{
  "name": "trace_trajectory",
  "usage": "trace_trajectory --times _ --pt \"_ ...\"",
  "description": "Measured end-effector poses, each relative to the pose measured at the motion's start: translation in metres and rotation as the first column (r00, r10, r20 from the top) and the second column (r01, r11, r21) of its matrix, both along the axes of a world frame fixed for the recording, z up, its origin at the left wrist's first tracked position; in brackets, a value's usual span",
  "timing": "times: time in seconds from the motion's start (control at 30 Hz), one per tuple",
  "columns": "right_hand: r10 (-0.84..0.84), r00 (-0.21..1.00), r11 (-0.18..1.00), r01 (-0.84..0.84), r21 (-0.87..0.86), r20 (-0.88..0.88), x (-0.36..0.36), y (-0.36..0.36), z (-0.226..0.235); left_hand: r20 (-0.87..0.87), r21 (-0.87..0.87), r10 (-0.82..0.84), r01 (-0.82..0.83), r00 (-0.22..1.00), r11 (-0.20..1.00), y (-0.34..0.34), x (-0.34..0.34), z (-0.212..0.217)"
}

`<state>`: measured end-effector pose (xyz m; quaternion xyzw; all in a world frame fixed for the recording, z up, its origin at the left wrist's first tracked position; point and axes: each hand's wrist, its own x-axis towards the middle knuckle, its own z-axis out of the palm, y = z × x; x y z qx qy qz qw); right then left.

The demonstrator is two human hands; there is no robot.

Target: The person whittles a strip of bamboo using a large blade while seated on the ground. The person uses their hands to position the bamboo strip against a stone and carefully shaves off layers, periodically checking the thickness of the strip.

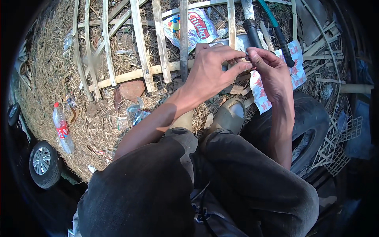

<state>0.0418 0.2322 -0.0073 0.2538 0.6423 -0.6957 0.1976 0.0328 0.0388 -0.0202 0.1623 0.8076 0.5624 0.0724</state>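
Observation:
My left hand (215, 65) and my right hand (272, 73) meet above the ground in front of my feet. Both are closed, thumbs and fingertips pinched together. Something small and dark seems to sit between the fingertips, too tiny to name. Beneath and beyond the hands lies a frame of pale wooden slats (143, 51), crossed by a longer slat (126, 78). Close to my right hand are a black-handled tool with a pale shaft (252, 31) and a green tool with a black grip (282, 43). A white and red wrapper (298, 65) lies partly behind that hand.
A tyre (312, 114) lies beside my right leg, with split bamboo pieces (327, 154) past it. To the left, a clear bottle with a red cap (63, 128) rests on dry straw near a car wheel (42, 164). A colourful packet (169, 29) and a brick piece (132, 90) lie around the slats.

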Motion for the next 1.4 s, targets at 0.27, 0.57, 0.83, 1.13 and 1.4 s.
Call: trace_trajectory --times 0.27,0.57,0.83,1.13,1.4 --pt "-0.029 0.999 0.991 0.032 0.129 -0.024 0.014 -0.009 0.002 0.073 -0.152 0.041 -0.029 0.997 0.988 0.009 0.007 -0.001" --pt "0.122 0.974 0.82 0.008 0.573 -0.188 0.008 0.007 0.007 -0.165 -0.463 -0.097 0.01 0.981 0.886 0.022 -0.01 -0.009" --pt "0.145 0.968 0.806 0.005 0.592 -0.205 0.008 0.014 0.003 -0.311 -0.616 -0.306 0.054 0.9 0.786 0.029 -0.023 -0.015" --pt "-0.158 0.987 0.98 0.153 -0.13 -0.03 0.034 -0.027 0.01 -0.283 -0.006 0.007 -0.009 0.959 1.0 -0.003 0.019 -0.016" --pt "-0.159 0.957 0.94 0.222 0.259 -0.242 0.02 -0.02 0.003 -0.428 -0.049 0.06 -0.09 0.902 0.995 0.005 0.018 -0.029"
